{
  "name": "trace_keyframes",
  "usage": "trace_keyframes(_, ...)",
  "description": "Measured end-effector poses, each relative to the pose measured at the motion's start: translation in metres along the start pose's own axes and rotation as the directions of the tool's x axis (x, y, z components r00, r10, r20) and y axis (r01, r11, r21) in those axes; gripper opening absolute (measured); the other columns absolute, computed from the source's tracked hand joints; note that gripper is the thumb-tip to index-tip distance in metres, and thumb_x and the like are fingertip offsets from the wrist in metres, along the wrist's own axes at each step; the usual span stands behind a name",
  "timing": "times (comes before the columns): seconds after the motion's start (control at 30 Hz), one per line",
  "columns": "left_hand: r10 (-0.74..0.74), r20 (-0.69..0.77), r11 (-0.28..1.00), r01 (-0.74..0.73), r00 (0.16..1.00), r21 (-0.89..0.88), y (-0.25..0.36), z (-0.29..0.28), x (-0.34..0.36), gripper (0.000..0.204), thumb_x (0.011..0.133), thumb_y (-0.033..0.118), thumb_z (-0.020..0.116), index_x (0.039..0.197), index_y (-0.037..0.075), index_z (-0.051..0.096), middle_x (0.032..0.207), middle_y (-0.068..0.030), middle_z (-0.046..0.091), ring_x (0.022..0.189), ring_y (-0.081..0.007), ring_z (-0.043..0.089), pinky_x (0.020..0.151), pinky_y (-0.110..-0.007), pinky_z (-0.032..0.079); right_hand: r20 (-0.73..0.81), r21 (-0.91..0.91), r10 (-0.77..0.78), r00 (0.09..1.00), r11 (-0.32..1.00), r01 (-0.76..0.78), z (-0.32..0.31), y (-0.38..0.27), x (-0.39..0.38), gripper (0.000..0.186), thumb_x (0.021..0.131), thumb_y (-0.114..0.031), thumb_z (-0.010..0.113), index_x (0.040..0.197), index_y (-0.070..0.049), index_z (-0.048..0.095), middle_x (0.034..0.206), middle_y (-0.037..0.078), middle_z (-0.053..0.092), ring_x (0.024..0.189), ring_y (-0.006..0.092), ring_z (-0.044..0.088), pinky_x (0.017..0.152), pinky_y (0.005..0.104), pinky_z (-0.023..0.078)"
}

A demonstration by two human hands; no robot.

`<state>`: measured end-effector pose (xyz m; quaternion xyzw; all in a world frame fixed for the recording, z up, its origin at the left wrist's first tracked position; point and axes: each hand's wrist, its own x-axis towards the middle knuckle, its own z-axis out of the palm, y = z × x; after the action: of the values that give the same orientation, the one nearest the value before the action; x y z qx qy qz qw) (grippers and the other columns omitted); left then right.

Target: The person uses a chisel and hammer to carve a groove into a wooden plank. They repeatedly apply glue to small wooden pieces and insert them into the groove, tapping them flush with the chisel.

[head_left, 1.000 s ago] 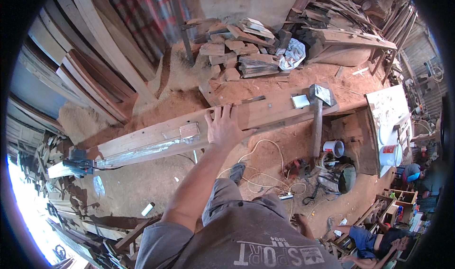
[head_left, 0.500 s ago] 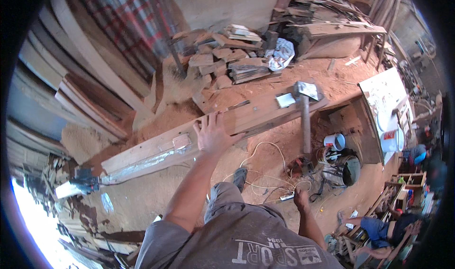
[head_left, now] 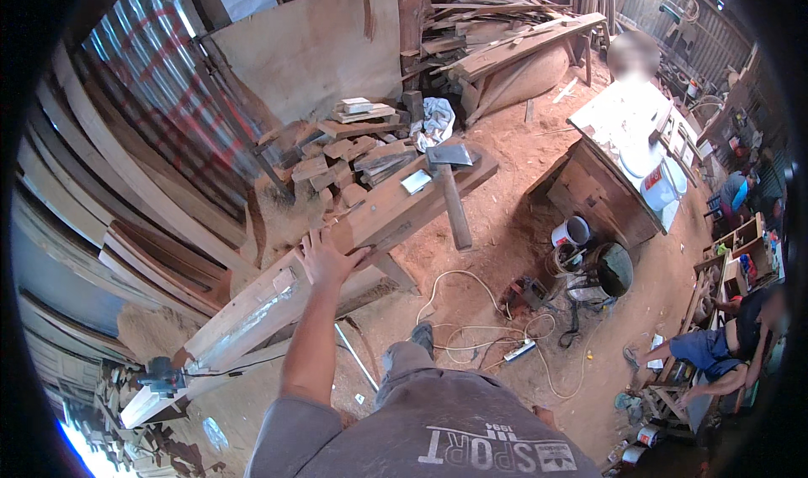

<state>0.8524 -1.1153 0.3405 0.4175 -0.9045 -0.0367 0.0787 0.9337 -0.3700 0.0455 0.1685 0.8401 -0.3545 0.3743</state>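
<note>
Only the left hand (head_left: 324,257) shows, grip splayed flat at the beam (head_left: 362,251) edge.

Pale tan long plank (head_left: 337,259) at centre, reddish-brown sawdust floor (head_left: 505,251), white cable (head_left: 471,310), grey shirt (head_left: 438,427) with white lettering, rust-streaked silver corrugated sheet (head_left: 168,82) upper left.

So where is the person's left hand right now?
In the head view, the left hand lies flat on the long wooden beam, left of centre, just below the pile of wood offcuts.
</note>
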Motion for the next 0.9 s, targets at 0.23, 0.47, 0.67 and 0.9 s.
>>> trace_keyframes(0.23, -0.080, 0.046, 0.996, 0.081, 0.996, -0.024, 0.017, -0.004, -0.014, 0.107, 0.069, 0.069, 0.085, 0.153, 0.013, 0.048, 0.151, -0.0138, 0.049, 0.147, -0.0341, 0.041, 0.123, -0.061, 0.025, -0.042, 0.171, 0.054, 0.998, 0.984, -0.046, -0.023, -0.008, -0.032, 0.026, 0.097, -0.018, 0.071, 0.106, 0.007, 0.068, 0.087, 0.018, 0.075, 0.071, 0.0265, 0.073, 0.063, 0.0425, 0.057)
trace_keyframes(0.47, 0.314, 0.109, 0.948, -0.306, 0.943, -0.086, -0.063, 0.035, 0.031, 0.115, 0.069, 0.047, 0.095, 0.157, -0.002, 0.038, 0.164, -0.0256, 0.036, 0.153, -0.0428, 0.031, 0.128, -0.051, 0.023, 0.213, 0.504, -0.101, 0.972, 0.863, -0.020, -0.044, 0.065, 0.020, 0.021, 0.095, -0.013, 0.072, 0.090, 0.008, 0.075, 0.087, 0.017, 0.078, 0.069, 0.0229, 0.073, 0.063, 0.0358, 0.058)
trace_keyframes(0.67, 0.152, -0.309, 0.988, -0.153, 0.939, 0.020, 0.082, 0.088, -0.194, 0.079, 0.093, 0.051, 0.072, 0.155, 0.009, 0.048, 0.163, -0.0185, 0.042, 0.153, -0.0400, 0.033, 0.124, -0.059, 0.026, 0.093, 0.445, 0.103, 0.990, 0.885, -0.134, -0.078, 0.185, -0.036, 0.023, 0.094, -0.023, 0.073, 0.099, -0.002, 0.081, 0.096, 0.012, 0.080, 0.076, 0.0190, 0.075, 0.075, 0.0343, 0.061)
trace_keyframes(0.9, 0.092, 0.859, 0.994, -0.099, 0.505, -0.048, 0.067, 0.305, -0.442, 0.073, 0.096, 0.058, 0.060, 0.144, 0.002, 0.058, 0.152, -0.0268, 0.050, 0.142, -0.0442, 0.045, 0.119, -0.055, 0.034, -0.158, -0.110, 0.412, 0.897, 0.896, -0.431, -0.030, 0.341, -0.079, 0.058, 0.095, -0.052, 0.055, 0.112, -0.001, 0.078, 0.116, 0.027, 0.074, 0.115, 0.0408, 0.070, 0.103, 0.0458, 0.053)
